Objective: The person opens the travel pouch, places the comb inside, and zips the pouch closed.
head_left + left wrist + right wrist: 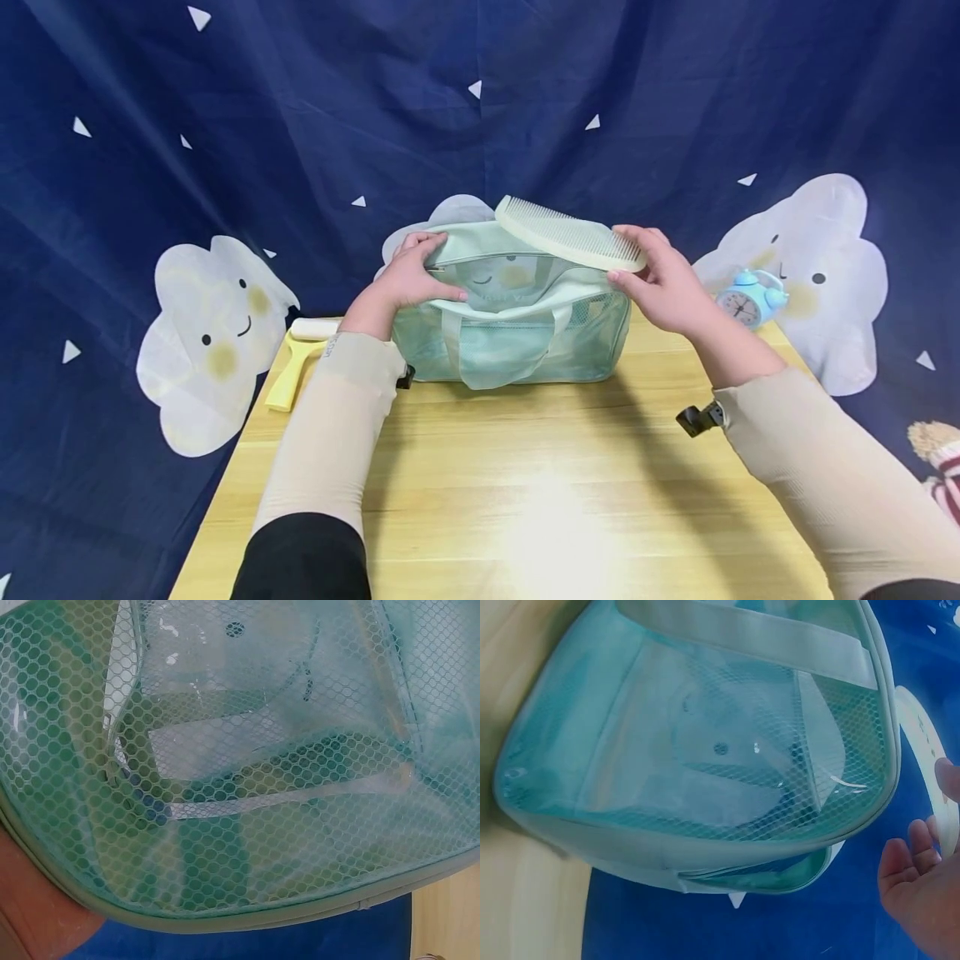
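Thumb and fingers of the right hand [663, 283] made a narrow grip on one end of a pale comb [566, 233], a little right of centre in the head view. Left of centre, the left hand [393, 287] had its grip on the bag [596, 346] at one end of the mouth, thumb at the front edge and fingers at the back edge. The comb slanted above the right part of that mouth, its free end raised toward the top of the frame; whether it touched the back edge could not be told. As for progress, the bag stood mid-frame on the tabletop [487, 450] with its mouth already open, and the comb was in hand but not yet inside, so the work seemed only partway done. Left undone, as far as could be judged, was anything involving the yellow-handled roller [296, 357] at the left of the frame and the blue alarm clock [742, 306] at the right, both outside the bag and in neither grip. Through the mesh, it was unclear whether anything lay within.
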`<state>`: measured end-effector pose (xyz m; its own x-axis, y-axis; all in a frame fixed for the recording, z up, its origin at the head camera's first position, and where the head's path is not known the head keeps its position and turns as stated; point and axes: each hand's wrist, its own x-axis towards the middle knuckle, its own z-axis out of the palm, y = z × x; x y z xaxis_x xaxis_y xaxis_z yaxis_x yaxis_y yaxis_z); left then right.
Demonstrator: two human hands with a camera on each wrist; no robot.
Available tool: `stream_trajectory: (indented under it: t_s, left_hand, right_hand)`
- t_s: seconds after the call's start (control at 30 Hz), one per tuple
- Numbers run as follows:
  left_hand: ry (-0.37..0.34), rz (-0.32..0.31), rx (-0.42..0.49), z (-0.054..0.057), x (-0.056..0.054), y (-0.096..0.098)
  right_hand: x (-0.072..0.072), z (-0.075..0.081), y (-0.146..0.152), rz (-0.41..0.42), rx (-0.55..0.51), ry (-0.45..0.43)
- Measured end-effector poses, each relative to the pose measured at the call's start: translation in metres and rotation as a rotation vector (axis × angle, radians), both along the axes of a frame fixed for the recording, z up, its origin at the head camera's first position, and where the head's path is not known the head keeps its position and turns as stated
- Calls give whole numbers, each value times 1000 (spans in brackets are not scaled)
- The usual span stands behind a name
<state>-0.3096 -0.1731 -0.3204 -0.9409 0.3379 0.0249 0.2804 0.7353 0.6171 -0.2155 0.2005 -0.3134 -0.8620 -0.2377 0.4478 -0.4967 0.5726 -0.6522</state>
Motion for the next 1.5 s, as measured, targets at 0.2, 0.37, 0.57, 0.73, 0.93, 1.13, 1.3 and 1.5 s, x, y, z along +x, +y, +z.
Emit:
stream_trajectory:
  t_s: [0.2,0.37,0.57,0.73,0.93,1.13,1.3,1.5]
  left_hand:
    - [-7,0,-2,0,0,0]
    - [-3,6,-9,-1,0,-1]
    - [6,2,10,-2,-1,0]
    - [9,5,17,-3,0,1]
    - [13,10,21,-2,2,1]
    - [14,8,23,-4,0,1]
    - [10,15,28,-6,-1,0]
    - [7,12,36,-6,-1,-1]
  right_hand:
    - [-15,9,-8,22,44,-52]
    - [-24,13,-14,49,56,-105]
    - [-34,17,-21,77,81,-188]
    - [-42,20,-27,114,119,-219]
    - [-50,23,-38,186,152,-249]
    - [-55,21,-45,176,218,-288]
    - [-58,15,-52,151,227,-274]
    - [-58,16,-70,145,239,-274]
